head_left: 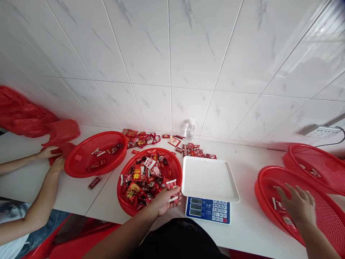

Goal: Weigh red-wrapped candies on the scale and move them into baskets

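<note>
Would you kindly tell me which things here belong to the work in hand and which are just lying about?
In use:
packets in the left hand
filled basket
basket under the right hand, its rim
scale, probably

Apparently lying about:
clear bottle
socket strip

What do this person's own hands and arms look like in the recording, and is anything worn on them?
The left hand and right hand wear no gloves. Both forearms are bare where visible, with no sleeve, watch or bracelet showing. Between the arms, black clothing is visible.
</note>
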Available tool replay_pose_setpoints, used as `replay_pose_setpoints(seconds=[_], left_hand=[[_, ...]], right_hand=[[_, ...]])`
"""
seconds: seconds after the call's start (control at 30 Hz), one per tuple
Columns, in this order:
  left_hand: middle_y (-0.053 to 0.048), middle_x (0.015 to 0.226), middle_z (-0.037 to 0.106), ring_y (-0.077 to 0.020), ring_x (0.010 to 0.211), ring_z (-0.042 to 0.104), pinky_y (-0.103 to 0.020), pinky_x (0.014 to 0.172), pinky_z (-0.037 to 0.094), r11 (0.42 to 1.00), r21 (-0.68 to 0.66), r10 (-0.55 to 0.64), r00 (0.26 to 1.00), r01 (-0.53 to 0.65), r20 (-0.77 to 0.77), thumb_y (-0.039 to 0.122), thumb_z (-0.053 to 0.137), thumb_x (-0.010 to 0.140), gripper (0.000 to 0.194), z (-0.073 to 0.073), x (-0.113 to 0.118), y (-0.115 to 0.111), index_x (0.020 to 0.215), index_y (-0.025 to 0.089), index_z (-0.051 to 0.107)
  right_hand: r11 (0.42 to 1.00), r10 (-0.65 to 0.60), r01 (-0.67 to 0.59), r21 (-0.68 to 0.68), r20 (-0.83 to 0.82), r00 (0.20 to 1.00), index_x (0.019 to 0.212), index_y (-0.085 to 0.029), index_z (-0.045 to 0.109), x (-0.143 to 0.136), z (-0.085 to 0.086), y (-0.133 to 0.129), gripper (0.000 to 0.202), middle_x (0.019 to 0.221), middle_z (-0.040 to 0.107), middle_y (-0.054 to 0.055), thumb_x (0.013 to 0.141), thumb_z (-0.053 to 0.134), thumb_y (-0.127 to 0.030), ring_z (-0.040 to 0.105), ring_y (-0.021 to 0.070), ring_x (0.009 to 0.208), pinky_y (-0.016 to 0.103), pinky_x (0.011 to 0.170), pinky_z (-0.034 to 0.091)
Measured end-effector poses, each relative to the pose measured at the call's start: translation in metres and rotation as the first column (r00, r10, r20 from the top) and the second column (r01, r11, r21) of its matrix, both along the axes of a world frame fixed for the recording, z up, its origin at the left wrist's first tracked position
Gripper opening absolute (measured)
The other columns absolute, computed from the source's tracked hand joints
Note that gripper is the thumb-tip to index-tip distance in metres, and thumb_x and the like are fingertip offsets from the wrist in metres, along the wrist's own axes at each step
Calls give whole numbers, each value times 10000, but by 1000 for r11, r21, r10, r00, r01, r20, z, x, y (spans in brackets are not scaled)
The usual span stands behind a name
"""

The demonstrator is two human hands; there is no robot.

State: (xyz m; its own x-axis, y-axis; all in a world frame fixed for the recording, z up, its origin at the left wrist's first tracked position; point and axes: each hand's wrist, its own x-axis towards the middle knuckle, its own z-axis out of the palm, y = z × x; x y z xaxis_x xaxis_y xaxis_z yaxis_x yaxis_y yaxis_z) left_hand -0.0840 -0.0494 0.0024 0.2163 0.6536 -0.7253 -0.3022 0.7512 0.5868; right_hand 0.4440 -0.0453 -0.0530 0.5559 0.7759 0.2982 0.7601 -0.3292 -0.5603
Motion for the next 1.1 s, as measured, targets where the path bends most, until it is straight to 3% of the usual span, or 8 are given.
replay_pose_setpoints(seconds=[0.13,0.27,0.37,0.47,0.7,0.8,0.9,1.1], left_hand=[[-44,864,628,-168,847,604,-326,773,497,980,133,-143,988,150,-57,334,712,674,323,2,17,-1,922,163,595],[-43,953,622,-181,915,592,-346,834,471,881,324,-287,933,346,-216,257,644,703,374,4,47,2,1055,179,548],[-48,1061,611,-194,978,579,-349,890,445,701,496,-327,849,512,-415,174,641,666,661,6,63,2,1284,227,413],[-72,1236,534,-222,1096,528,-350,927,434,552,564,-296,777,614,-556,153,649,644,845,7,70,0,1394,263,277],[-92,1319,463,-218,1202,449,-332,883,482,507,659,-53,783,556,-619,274,537,800,505,-15,36,25,1289,225,420],[-107,1257,515,-234,1199,451,-405,1029,348,556,485,59,550,675,-833,246,529,793,417,-38,-6,51,1206,194,501],[-161,1315,470,-316,1309,305,-462,1079,218,586,131,-121,246,800,-962,338,619,731,567,-60,-46,69,1249,158,476],[-170,1433,335,-391,1361,137,-567,1066,-6,411,-216,-305,-89,886,-948,453,813,430,1051,-82,-67,71,1350,233,354]], right_hand=[[954,248,-298,-18,-507,825,1186,-219,553,-145,11,-2,675,1224,550,174,653,588,-631,473,372,1149,548,878,391],[824,246,-541,170,-967,70,1246,-328,490,-288,22,-19,530,1319,505,55,765,593,-525,471,260,1189,417,887,448],[868,9,-460,188,-932,-363,1137,-288,584,-335,24,-20,457,1119,641,47,786,536,-576,563,247,1080,394,829,487],[924,-48,-342,173,-834,-549,963,-240,665,-338,19,-10,338,956,696,25,786,576,-514,609,209,1000,333,853,489],[978,-102,-205,18,-824,-557,918,-272,667,-307,8,-1,210,849,705,0,780,624,-424,648,162,851,326,803,520],[988,-67,-152,5,-882,-466,933,-287,660,-298,9,-2,238,861,695,-14,768,626,-455,631,172,893,384,899,497],[989,-21,-143,30,-939,-342,1049,-329,619,-294,13,-5,328,1012,674,-26,755,635,-473,606,194,972,424,948,474],[967,41,-233,107,-962,-270,1270,-328,466,-300,22,-11,557,1299,530,12,765,603,-522,475,242,1215,435,1019,415]])
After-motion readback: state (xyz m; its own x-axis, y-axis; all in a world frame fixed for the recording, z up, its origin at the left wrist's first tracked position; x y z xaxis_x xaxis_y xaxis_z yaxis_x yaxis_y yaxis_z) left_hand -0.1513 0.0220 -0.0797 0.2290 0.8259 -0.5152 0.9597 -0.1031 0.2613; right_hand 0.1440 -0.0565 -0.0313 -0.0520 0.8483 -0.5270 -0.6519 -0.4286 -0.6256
